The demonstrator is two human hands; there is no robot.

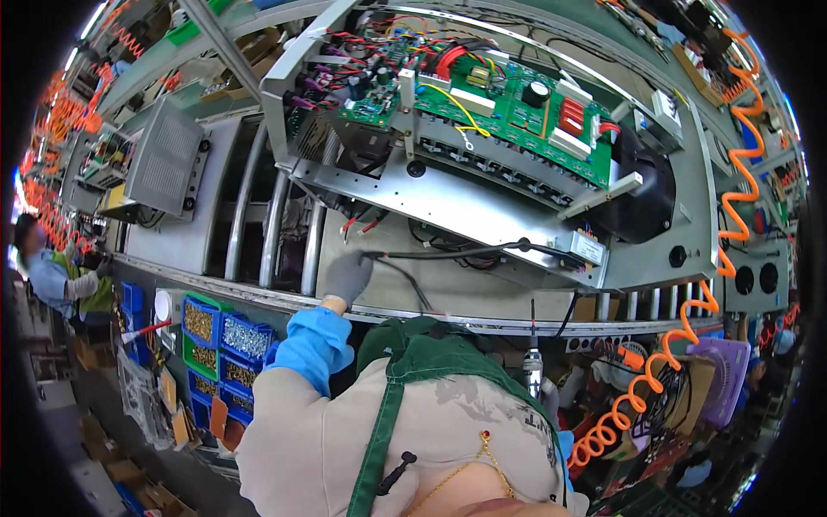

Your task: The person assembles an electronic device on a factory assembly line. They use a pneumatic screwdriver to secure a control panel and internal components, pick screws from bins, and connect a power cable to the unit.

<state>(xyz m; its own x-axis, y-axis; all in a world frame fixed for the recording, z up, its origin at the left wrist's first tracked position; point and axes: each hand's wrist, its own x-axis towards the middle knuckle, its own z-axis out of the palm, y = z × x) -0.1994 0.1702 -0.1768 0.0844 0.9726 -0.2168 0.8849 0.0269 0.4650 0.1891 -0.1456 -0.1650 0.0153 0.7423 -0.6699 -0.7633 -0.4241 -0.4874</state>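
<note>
The left hand [347,276], in a grey glove with a blue sleeve cover, reaches up and forward from the body, fingers pinched shut on the end of a black cable [448,253] — which runs rightward along the lower edge of the open metal chassis [482,207] lying on the roller conveyor [250,207]. The right hand is out of sight — only an orange coiled hose [642,388] shows on that side.

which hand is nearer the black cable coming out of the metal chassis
Left. The gloved left hand is right at the end of the black cable, apparently gripping it below the metal chassis. The right hand is not in view, so its position cannot be told.
</note>
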